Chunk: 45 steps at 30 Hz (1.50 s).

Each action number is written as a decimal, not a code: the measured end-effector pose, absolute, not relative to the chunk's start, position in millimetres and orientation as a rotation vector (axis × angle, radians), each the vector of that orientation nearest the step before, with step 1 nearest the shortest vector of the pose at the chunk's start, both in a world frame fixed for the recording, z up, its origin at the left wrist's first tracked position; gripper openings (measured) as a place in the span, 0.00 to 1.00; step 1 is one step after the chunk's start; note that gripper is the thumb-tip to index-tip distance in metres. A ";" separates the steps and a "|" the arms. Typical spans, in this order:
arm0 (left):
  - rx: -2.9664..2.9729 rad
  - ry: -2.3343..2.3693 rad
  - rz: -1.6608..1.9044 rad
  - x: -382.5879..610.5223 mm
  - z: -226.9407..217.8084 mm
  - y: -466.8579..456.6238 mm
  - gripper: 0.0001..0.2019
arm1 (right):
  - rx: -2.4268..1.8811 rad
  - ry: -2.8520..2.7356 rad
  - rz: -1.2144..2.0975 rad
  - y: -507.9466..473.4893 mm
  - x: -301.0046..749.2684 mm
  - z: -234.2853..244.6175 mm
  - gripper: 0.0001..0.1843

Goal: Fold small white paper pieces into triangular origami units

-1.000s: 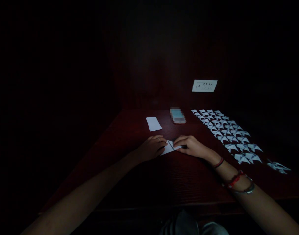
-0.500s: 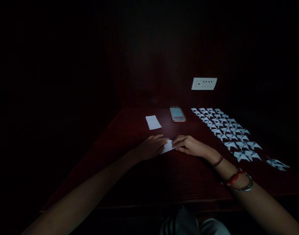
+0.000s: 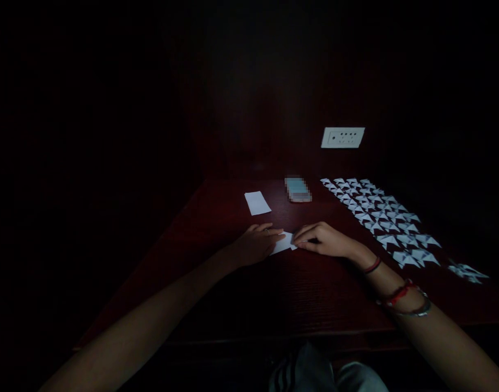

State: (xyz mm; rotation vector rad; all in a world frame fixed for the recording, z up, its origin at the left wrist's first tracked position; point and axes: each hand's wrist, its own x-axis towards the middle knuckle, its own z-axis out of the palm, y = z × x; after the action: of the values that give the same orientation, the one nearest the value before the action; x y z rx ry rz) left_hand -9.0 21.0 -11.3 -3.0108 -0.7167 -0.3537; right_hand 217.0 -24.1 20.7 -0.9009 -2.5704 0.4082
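A small white piece of paper with a fold or flap at its right end lies on the dark red table between my hands. My left hand rests on its left part, fingers stretched out and slightly apart, with a ring on one finger. At the right end, my right hand has thumb and fingertips closed on the paper; they partly hide that end. Beyond my hands sits a stack of white paper. Rows of folded white paper figures cover the table's right side, and one figure lies apart, nearer me.
A phone-like object with a blurred, pale blue screen lies behind my hands. A white socket panel is set in the dark wall. The table's front edge runs below my forearms, above my lap. The surroundings are very dark.
My right hand has shifted slightly right along the paper, and a flap edge now shows near its thumb. My left hand stays nearly in place. The view has shifted slightly.
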 end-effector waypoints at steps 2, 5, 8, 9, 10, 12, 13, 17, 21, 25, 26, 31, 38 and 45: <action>-3.009 -0.730 -0.336 -8.8 -12.0 20.9 0.19 | -0.974 -2.495 0.344 -21.5 220.0 19.5 0.13; -3.021 -0.739 -0.323 -8.0 -11.9 20.2 0.19 | -1.045 -2.453 0.253 -15.4 223.6 14.7 0.14; -3.031 -0.744 -0.336 -7.2 -10.7 18.8 0.19 | -1.048 -2.517 0.248 -10.7 224.6 10.2 0.14; -3.033 -0.745 -0.339 -7.0 -10.2 18.2 0.19 | -1.043 -2.538 0.253 -10.0 224.4 9.3 0.14; -3.035 -0.747 -0.339 -6.8 -9.7 17.7 0.19 | -1.041 -2.555 0.259 -9.8 224.2 8.8 0.14; -3.038 -0.759 -0.331 -6.2 -8.5 16.6 0.19 | -1.045 -2.575 0.254 -10.3 223.7 8.3 0.14; -3.039 -0.766 -0.323 -5.9 -8.0 16.2 0.19 | -1.050 -2.580 0.245 -10.8 223.5 8.2 0.14; -3.032 -0.787 -0.303 -4.5 -6.7 15.1 0.19 | -1.065 -2.598 0.192 -13.2 221.4 8.0 0.13; -3.028 -0.783 -0.315 -4.1 -8.0 15.8 0.19 | -1.086 -2.604 0.151 -14.0 217.7 8.0 0.14; -3.027 -0.765 -0.320 -4.1 -10.4 17.0 0.19 | -1.099 -2.616 0.108 -13.5 212.8 7.7 0.17; -3.021 -0.769 -0.318 -4.1 -10.7 17.0 0.19 | -1.103 -2.624 0.082 -13.3 211.5 7.5 0.17; -3.007 -0.802 -0.274 -3.4 -8.3 14.9 0.19 | -1.177 -2.679 -0.063 -13.9 206.5 8.5 0.15; -2.993 -0.832 -0.240 -2.9 -1.8 10.8 0.19 | -1.384 -2.714 -0.210 -27.3 204.4 20.8 0.11; -2.973 -0.805 -0.350 -1.8 -2.4 10.8 0.17 | -1.612 -2.660 -0.120 -39.2 223.8 27.9 0.06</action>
State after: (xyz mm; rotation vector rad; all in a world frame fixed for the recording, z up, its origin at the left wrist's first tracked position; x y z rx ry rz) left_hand -1.8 10.8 -2.4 -2.9726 -0.8047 -0.3503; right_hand 223.8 -39.2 27.9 -1.6123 -2.6603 -0.1199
